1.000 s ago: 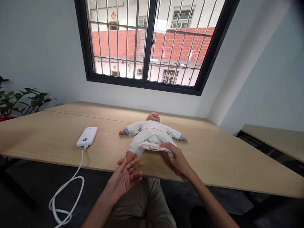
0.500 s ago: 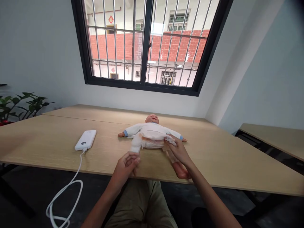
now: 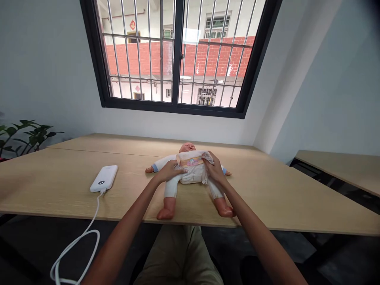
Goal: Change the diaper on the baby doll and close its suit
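A baby doll (image 3: 187, 147) lies on its back on the table, head toward the window and feet toward me. It wears a white top with blue cuffs, and its legs are white down to bare reddish feet. A white diaper (image 3: 194, 174) with a coloured printed band covers its belly and hips. My left hand (image 3: 170, 171) is closed at the diaper's left edge, thumb lying over the front. On the other side, my right hand (image 3: 214, 169) pinches the diaper's bunched right upper edge.
A white power bank (image 3: 104, 178) with a white cable (image 3: 96, 213) hanging over the front edge lies on the wooden table (image 3: 267, 198). A plant (image 3: 26, 136) stands at far left. Behind the table is a barred window (image 3: 175, 105); another table (image 3: 341, 168) is at right.
My left hand has moved up from the doll's left-side foot to the diaper's edge, uncovering that foot. The diaper front now lies higher, its printed band showing. My right hand has risen slightly.
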Demonstrator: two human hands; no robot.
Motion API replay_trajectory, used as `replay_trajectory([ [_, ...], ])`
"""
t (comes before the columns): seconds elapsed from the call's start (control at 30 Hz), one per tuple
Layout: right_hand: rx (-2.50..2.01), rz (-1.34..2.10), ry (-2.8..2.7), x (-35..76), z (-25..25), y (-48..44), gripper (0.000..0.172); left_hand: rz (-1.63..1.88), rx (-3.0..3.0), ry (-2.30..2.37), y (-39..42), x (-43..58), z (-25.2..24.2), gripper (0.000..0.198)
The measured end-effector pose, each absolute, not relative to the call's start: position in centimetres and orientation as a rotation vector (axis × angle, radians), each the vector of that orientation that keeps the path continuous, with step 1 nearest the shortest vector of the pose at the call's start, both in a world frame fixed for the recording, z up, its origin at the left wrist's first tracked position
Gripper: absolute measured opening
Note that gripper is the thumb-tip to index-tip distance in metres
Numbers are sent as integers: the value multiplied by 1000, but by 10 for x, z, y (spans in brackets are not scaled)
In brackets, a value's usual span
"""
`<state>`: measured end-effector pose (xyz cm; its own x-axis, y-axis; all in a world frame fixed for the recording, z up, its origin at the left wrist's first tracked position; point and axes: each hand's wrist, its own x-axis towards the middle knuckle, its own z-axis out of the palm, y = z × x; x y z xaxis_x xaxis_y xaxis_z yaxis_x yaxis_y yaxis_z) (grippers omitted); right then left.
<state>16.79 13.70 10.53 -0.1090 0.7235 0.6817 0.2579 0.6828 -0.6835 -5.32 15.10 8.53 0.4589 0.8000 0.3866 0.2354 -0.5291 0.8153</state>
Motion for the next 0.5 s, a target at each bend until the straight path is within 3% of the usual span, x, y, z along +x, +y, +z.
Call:
replay_trajectory([
  [0.37,-1170,299,-1820,175,100,187,11,1108,1527,779,181,-46,76,50],
  [0.5,-1358,460,-1814,178,86,211,25,1073,1317,812,186,-50,59,43],
])
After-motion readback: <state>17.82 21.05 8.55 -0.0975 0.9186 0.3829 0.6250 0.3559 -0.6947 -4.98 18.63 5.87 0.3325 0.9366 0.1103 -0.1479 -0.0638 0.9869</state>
